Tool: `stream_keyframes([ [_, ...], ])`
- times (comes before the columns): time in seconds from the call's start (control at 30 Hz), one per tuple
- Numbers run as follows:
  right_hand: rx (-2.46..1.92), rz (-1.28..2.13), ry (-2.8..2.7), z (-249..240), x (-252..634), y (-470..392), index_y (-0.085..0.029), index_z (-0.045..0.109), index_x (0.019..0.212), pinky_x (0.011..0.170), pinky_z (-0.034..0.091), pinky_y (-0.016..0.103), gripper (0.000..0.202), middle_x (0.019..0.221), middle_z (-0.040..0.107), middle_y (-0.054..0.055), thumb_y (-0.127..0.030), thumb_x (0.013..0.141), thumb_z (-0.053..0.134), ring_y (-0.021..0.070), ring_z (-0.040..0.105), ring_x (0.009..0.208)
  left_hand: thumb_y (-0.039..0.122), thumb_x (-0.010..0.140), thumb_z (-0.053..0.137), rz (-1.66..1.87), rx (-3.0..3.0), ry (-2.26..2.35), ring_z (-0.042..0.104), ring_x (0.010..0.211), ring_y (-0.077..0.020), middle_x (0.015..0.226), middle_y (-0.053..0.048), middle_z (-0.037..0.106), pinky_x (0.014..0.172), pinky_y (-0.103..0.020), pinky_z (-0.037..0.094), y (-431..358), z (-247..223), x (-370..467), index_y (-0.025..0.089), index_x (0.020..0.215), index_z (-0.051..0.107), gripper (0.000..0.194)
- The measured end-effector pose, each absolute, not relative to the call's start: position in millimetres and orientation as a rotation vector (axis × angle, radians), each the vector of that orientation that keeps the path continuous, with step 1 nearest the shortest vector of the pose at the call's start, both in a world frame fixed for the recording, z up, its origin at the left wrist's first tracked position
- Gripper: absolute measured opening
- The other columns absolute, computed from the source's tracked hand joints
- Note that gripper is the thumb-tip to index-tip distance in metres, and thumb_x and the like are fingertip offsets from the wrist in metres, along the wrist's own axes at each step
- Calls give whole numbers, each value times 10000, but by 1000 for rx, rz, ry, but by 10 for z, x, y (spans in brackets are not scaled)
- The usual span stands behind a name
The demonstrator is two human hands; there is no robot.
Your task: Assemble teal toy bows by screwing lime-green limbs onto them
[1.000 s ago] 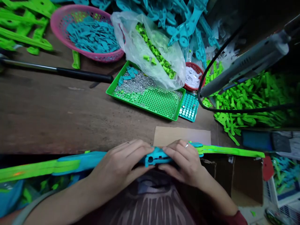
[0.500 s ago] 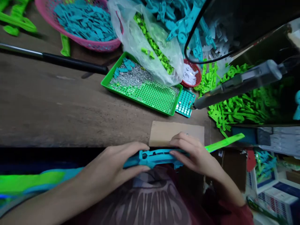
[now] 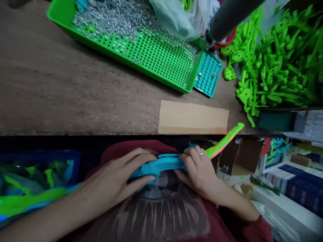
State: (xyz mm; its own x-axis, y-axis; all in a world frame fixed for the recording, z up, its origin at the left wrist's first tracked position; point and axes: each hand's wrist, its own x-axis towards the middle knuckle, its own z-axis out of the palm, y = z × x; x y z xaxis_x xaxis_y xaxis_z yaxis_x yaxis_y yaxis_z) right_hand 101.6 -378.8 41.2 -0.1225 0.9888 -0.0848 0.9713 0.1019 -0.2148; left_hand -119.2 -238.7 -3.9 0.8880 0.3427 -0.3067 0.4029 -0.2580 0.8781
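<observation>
A long blue plastic part is held level between both hands in front of my shirt, below the table edge. My left hand is closed round its left end, fingers on top and thumb underneath. At the other end, my right hand, with a ring on one finger, has its fingers wrapped over the part. A bright green strip sticks out up and right past the right hand. Under my left forearm runs a green and blue length; I cannot tell whether it joins the blue part.
A cardboard piece lies at the table edge. Behind it stand a green perforated tray of small metal pins and a teal dimpled tray. Green plastic parts heap up at right. A grey cylindrical tool hangs above the trays.
The blue part has turned, so its slotted face has tipped upward and a smooth side shows. The green strip points more steeply up. My view has moved nearer the table edge.
</observation>
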Motion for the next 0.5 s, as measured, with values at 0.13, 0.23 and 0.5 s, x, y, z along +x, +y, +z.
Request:
stream_keyframes([
  [0.13, -2089, 407, -2167, 428, 978, -3850, -146, 584, 941, 689, 461, 369, 123, 859, 608, 99, -251, 959, 520, 238, 505, 822, 432, 1017, 466, -46, 1933, 435, 695, 1002, -182, 1200, -13, 661, 844, -257, 564, -2406, -64, -1129, 312, 1243, 625, 301],
  [0.23, -2029, 428, -2214, 475, 979, -3872, -156, 579, 908, 686, 441, 357, 107, 851, 605, 90, -202, 967, 503, 225, 498, 798, 339, 1029, 432, 33, 1995, 278, 700, 959, -159, 1171, 12, 681, 816, -231, 559, -2389, -24, -1088, 359, 1265, 629, 308],
  [0.5, -1834, 396, -2292, 431, 1020, -3946, -146, 605, 868, 636, 376, 325, 197, 781, 602, 65, -103, 980, 449, 186, 468, 693, 457, 1034, 464, 39, 1971, 223, 731, 935, -135, 1109, 48, 747, 797, -203, 569, -2352, 81, -1026, 395, 1280, 635, 306],
])
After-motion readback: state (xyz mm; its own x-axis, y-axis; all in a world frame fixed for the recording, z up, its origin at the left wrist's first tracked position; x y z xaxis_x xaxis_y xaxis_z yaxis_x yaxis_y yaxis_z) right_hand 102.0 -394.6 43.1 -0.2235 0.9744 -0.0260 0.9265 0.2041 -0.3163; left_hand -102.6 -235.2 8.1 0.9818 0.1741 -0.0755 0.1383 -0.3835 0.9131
